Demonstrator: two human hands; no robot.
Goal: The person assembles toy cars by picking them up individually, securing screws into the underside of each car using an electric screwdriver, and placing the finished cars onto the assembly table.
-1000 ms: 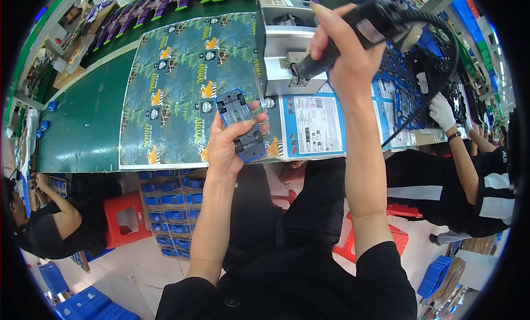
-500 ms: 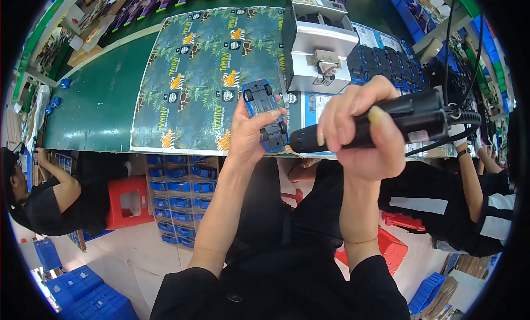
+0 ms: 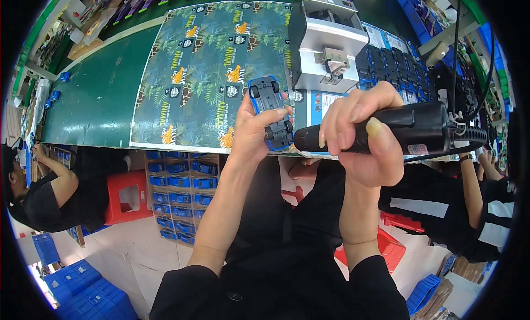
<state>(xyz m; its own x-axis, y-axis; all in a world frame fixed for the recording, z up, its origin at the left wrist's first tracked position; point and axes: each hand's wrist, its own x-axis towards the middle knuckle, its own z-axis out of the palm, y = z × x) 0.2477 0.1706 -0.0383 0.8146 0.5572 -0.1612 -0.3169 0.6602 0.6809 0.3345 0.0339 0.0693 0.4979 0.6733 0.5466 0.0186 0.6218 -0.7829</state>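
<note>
My left hand (image 3: 253,127) is closed around a blue toy car (image 3: 269,102), held with its dark underside and wheels facing up. The thumb presses across the middle of the car's base. In my right hand (image 3: 364,132) is a black electric screwdriver (image 3: 411,129), lying nearly level, its nose pointing left at the lower end of the car. Whether the tip touches the car is hard to make out. Both hands are over the front edge of the bench. Just beyond them stands a silver metal machine (image 3: 331,49) with a slotted front, probably a screw feeder.
A jungle-patterned sheet (image 3: 204,72) covers part of the green bench (image 3: 94,110). Rows of car bases (image 3: 392,72) lie right of the machine. Cables hang at right. Below the bench, a compartmented box holds blue cars (image 3: 179,182). Co-workers sit on both sides, near a red stool (image 3: 128,196).
The view has shifted slightly, so the bench and machine sit a little further right. Both hands keep their grips; the car and screwdriver stay in nearly the same position relative to each other.
</note>
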